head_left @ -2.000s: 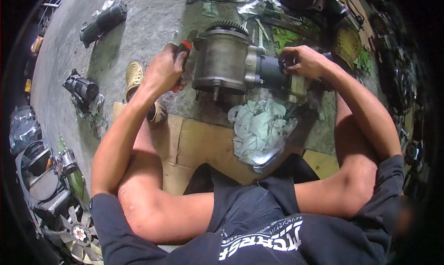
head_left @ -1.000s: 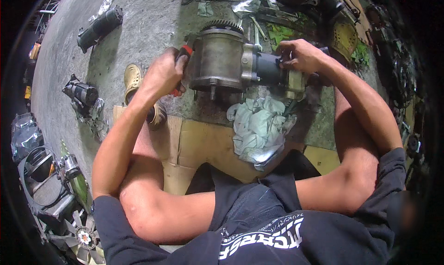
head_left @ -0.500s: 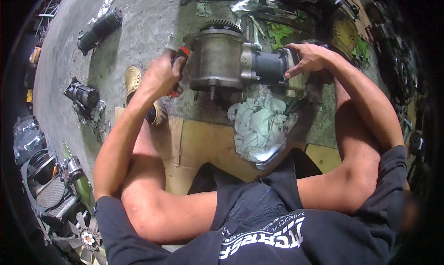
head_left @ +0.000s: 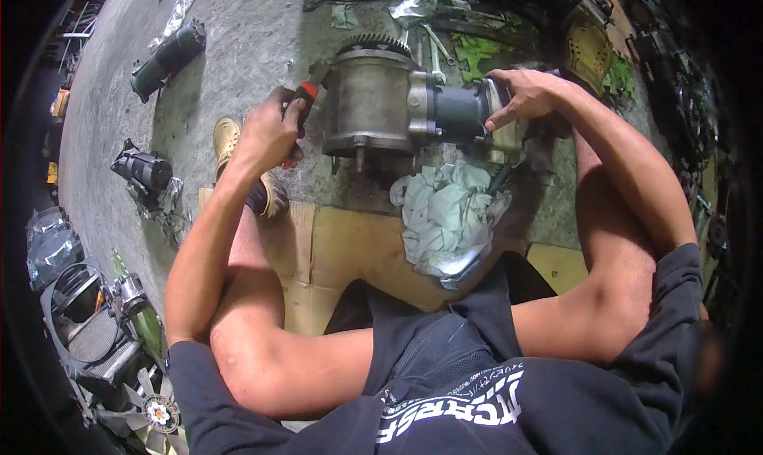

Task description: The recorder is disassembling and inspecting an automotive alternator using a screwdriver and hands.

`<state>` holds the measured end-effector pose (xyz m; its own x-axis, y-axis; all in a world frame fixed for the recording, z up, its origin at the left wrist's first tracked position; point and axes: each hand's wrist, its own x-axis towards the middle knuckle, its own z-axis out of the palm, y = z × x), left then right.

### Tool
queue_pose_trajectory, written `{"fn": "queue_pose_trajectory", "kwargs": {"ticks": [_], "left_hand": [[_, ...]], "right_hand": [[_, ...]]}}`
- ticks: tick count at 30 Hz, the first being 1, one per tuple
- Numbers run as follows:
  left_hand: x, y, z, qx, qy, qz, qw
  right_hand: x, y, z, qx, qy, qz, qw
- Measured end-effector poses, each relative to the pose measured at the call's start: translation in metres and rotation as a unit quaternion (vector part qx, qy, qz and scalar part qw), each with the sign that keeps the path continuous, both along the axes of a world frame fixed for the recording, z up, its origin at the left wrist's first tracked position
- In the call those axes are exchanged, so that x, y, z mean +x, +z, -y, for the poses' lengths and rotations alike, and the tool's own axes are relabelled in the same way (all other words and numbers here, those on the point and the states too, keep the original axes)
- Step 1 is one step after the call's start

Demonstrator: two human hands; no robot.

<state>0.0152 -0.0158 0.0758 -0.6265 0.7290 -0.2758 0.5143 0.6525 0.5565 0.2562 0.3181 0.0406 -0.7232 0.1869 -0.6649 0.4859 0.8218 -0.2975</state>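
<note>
A bulky metal machine part (head_left: 369, 97) rests ahead of me, with a toothed gear (head_left: 373, 42) at its far end and a dark cylinder (head_left: 458, 113) bolted to its right side. My left hand (head_left: 270, 131) is closed round the black and red handle of a scraper (head_left: 307, 92). The scraper's flat blade reaches the left edge of the round housing; I cannot tell whether it touches. At the far right of the part, my right hand (head_left: 520, 99) grips the end piece, thumb on the near side and fingers partly hidden behind. A crumpled pale rag (head_left: 449, 220) lies just in front.
Cardboard (head_left: 358, 244) covers the floor between my legs. Wrenches (head_left: 437, 54) lie beyond the part. On the left are a dark cylindrical part (head_left: 167, 60), a motor-like part (head_left: 141, 167), a radiator (head_left: 91, 332) and a fan (head_left: 159, 414). A yellow clog (head_left: 590, 58) shows at upper right.
My left hand has turned the scraper, so its blade now shows beside the housing's upper left edge. My right hand keeps its hold on the end piece.
</note>
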Motion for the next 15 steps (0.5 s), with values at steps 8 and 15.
{"fn": "queue_pose_trajectory", "kwargs": {"ticks": [8, 15], "left_hand": [[0.007, 0.004, -0.004, -0.03, 0.055, 0.061, 0.996], [-0.004, 0.0, -0.009, -0.058, 0.064, 0.078, 0.993]], "right_hand": [[-0.001, 0.003, 0.003, 0.016, -0.007, -0.006, 1.0], [-0.001, 0.006, 0.001, 0.002, 0.007, -0.008, 1.0]]}}
